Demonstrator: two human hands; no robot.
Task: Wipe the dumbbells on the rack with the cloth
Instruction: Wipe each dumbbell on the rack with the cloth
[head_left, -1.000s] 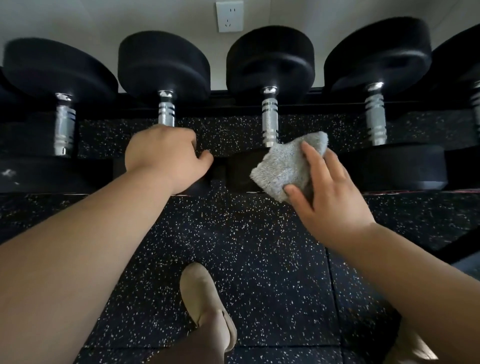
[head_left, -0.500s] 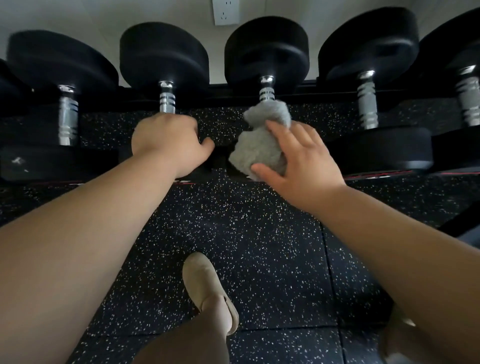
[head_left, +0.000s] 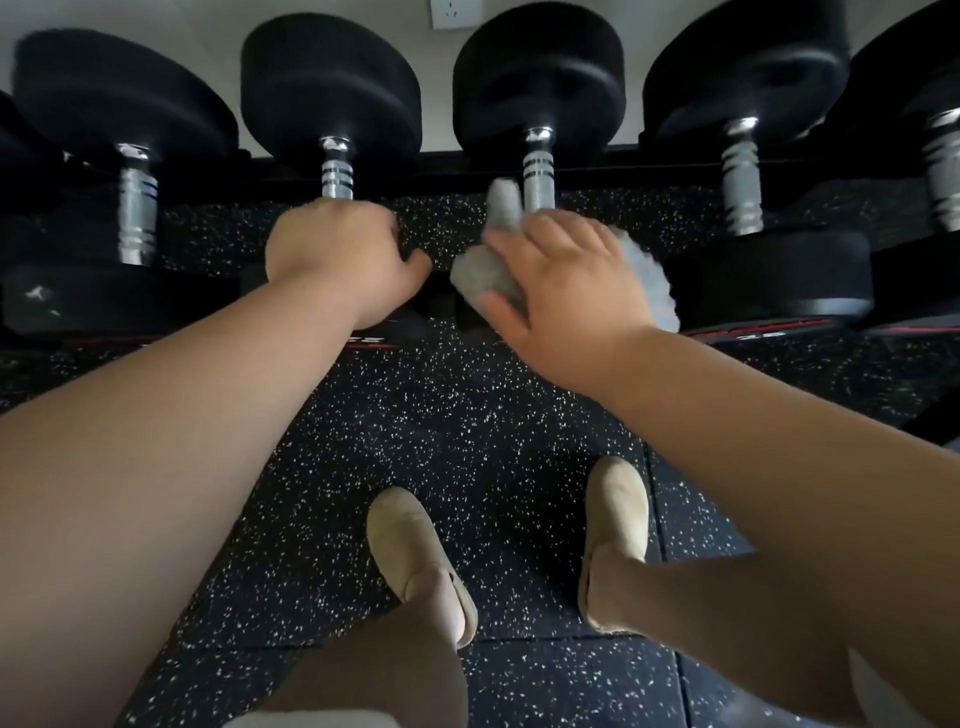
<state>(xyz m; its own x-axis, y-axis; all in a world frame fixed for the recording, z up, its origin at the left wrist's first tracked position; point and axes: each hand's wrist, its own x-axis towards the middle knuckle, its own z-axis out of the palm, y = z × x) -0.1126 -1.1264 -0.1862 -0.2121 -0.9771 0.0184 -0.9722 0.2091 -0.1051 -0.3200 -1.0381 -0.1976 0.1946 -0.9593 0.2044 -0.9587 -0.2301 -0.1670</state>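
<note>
While lined up across the rack (head_left: 467, 161), five dumbbells fully in view, a sliver of a sixth at the rack's left edge, each with its long axis running from front rail to back rail, chrome handles pointing toward the wall. One grey cloth (head_left: 485, 283), bunched over the handle of the middle dumbbell (head_left: 538, 104), near the rack's front rail. Right hand (head_left: 566, 291) spread over cloth, fingers (head_left: 561, 234) curled round it, cloth poking out above, left and right of them. Left hand (head_left: 332, 260) clenched round the handle of the second dumbbell (head_left: 332, 98). Two beige shoes on the speckled floor (head_left: 467, 441).
</note>
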